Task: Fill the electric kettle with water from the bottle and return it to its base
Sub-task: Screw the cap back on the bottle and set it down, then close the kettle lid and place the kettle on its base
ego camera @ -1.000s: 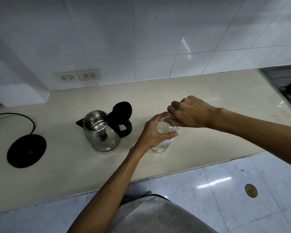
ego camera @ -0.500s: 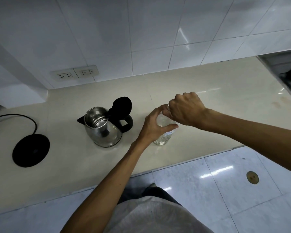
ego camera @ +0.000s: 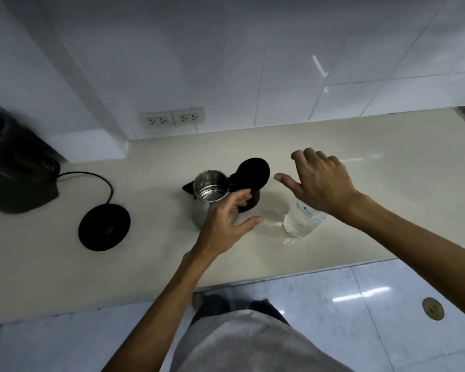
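A steel electric kettle (ego camera: 208, 187) stands on the beige counter (ego camera: 151, 261), its black lid (ego camera: 253, 173) flipped up and open. Its round black base (ego camera: 104, 226) lies to the left, cord trailing back. A clear water bottle (ego camera: 301, 220) stands right of the kettle, its top hidden under my right wrist. My left hand (ego camera: 226, 224) hovers in front of the kettle's side, fingers apart, holding nothing. Above and between bottle and kettle, my right hand (ego camera: 320, 181) is spread wide and empty.
A dark appliance (ego camera: 14, 167) sits at the far left against the wall. Two wall sockets (ego camera: 172, 118) are above the counter. The counter's front edge drops to a tiled floor with a brass drain (ego camera: 432, 308).
Both hands have let go of the bottle. The left hand moved left toward the kettle; the right hand opened and lifted above the bottle. The view shifted left.
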Motion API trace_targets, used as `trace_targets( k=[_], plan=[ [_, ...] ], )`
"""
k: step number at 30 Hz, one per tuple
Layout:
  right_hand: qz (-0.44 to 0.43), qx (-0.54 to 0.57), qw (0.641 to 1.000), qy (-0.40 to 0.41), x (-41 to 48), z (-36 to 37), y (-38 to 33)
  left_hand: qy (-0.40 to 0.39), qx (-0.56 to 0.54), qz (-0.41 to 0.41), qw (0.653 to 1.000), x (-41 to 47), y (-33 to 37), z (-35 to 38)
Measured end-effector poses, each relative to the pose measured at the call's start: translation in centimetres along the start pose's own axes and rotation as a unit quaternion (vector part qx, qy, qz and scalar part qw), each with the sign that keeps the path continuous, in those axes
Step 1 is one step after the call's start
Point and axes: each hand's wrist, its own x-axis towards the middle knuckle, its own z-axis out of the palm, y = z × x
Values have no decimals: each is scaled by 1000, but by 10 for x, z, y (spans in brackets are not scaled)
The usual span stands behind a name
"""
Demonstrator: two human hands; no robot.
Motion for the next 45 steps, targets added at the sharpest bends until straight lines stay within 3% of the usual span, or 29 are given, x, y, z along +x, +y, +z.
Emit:
trace_targets(
  k=[7,10,14,18,22,27,33,45],
  plan=[
    [154,223,960,-75,34,22,-61,111,77,5,991,10,-48,-91],
    [182,259,944,-90,39,32,-74,94,93,-37,991,21,-76,-109],
    [191,266,943,-64,42,33,-90,5,80,-105,991,36,-103,-118],
    [151,246,957,-2,51,21,-108,-69,74,-124,987,49,-118,-116],
    [117,294,948,23,65,17,-142,-87,62,-110,988,55,-129,-107],
    [63,332,940,-53,83,33,-176,-83,0,-111,990,55,-140,-102],
    [16,242,965,-95,84,65,-195,-72,-44,-122,989,52,-143,-99],
    [40,249,967,23,78,93,-201,-61,-51,-103,991,51,-139,-99]
  ],
)
